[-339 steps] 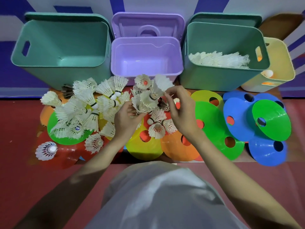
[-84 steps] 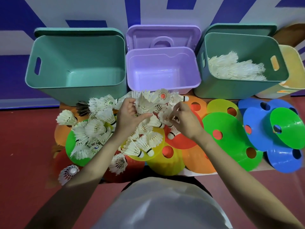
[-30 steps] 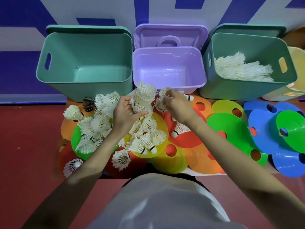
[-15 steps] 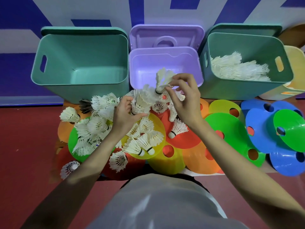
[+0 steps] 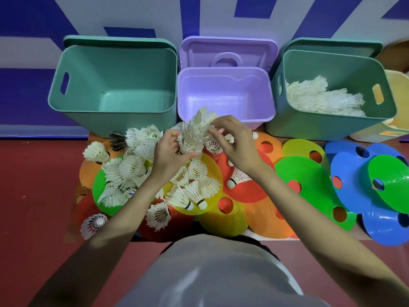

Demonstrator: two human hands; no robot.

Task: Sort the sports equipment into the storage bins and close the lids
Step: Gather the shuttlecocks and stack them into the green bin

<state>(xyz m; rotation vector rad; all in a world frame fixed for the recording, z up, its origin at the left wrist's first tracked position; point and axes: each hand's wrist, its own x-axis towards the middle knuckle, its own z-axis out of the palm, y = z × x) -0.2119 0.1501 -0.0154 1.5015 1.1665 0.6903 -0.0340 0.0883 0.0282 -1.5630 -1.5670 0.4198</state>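
My left hand (image 5: 170, 154) grips a nested stack of white shuttlecocks (image 5: 191, 138) just in front of the purple bin (image 5: 225, 116). My right hand (image 5: 236, 145) pinches one shuttlecock (image 5: 204, 117) at the top of that stack. Loose shuttlecocks (image 5: 130, 167) lie in a heap to the left, over flat coloured disc cones (image 5: 303, 180). The right teal bin (image 5: 332, 127) holds a pile of shuttlecocks (image 5: 321, 98). The left teal bin (image 5: 88, 111) and the purple bin are open and hold nothing.
Lids stand behind the bins against the blue and white wall: a purple lid (image 5: 228, 54) and teal ones. A yellow bin (image 5: 398, 96) sits at far right. Blue and green cones (image 5: 365, 182) overlap at right. One mesh shuttlecock (image 5: 93, 224) lies apart on the red floor.
My right hand has brought the single shuttlecock down from above the purple bin's front rim onto the top of the stack in my left hand. The left hand has stayed put.
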